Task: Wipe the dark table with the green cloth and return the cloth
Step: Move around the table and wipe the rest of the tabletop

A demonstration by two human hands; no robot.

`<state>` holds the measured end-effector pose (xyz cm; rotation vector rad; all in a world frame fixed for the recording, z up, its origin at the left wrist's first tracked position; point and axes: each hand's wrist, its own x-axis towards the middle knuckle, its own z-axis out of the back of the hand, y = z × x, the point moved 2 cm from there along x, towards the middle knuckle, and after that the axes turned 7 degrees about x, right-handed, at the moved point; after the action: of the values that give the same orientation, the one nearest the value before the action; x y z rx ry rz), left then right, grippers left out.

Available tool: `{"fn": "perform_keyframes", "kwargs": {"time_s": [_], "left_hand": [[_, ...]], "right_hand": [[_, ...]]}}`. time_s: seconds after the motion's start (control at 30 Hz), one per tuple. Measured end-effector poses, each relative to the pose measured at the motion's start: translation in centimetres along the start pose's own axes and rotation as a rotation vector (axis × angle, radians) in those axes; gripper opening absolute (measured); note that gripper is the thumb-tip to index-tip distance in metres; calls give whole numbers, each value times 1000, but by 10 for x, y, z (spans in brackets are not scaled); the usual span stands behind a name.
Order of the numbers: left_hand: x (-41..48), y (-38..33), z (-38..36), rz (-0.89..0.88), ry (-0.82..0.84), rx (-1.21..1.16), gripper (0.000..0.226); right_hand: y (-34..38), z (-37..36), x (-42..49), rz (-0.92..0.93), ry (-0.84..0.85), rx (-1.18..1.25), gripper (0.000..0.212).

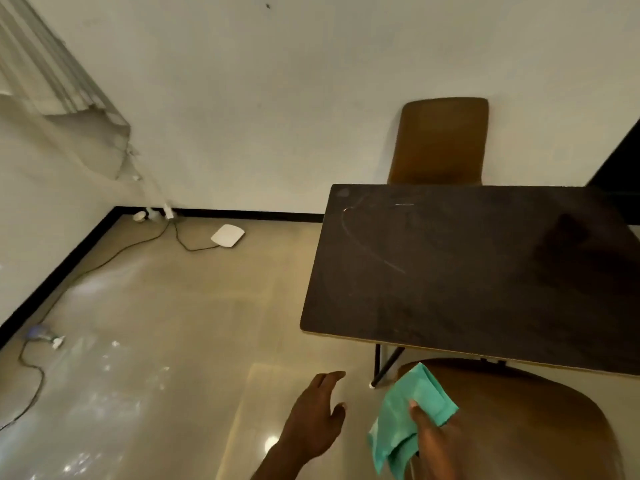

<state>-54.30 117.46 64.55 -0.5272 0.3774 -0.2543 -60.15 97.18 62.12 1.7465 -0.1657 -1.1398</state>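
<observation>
The dark table (467, 271) fills the right half of the view, with faint pale streaks on its far left part. The folded green cloth (405, 410) hangs below the table's near edge, over a brown chair seat. My right hand (433, 441) grips the cloth from beneath, thumb on top. To the left of the cloth, my left hand (315, 417) hovers over the floor, fingers apart, holding nothing.
A brown chair (440, 140) stands behind the table against the white wall. A second brown chair (519, 420) sits under the near edge. On the glossy floor lie a white flat device (227, 235), cables (31, 368) and plugs. A curtain (62, 84) hangs at the left.
</observation>
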Motion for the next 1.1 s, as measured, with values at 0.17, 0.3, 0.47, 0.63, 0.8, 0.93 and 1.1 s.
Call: {"fn": "perform_keyframes", "kwargs": {"time_s": [0.17, 0.3, 0.47, 0.63, 0.8, 0.93, 1.1], "left_hand": [[58, 31, 28, -95, 30, 7, 55], [108, 59, 68, -182, 23, -9, 54], [161, 94, 130, -224, 48, -57, 51], [221, 115, 174, -296, 85, -24, 49], [286, 131, 196, -372, 143, 0, 46], [345, 141, 211, -435, 189, 55, 46], [405, 148, 246, -524, 310, 218, 48]], "right_hand": [[3, -56, 4, 46, -37, 1, 18], [20, -115, 4, 72, -118, 20, 22], [51, -185, 10, 136, -194, 76, 22], [68, -239, 28, 153, -304, 148, 23], [78, -288, 58, 208, -417, 110, 27], [88, -325, 91, 237, -559, 66, 22], [104, -370, 129, 271, -723, 68, 33]]}}
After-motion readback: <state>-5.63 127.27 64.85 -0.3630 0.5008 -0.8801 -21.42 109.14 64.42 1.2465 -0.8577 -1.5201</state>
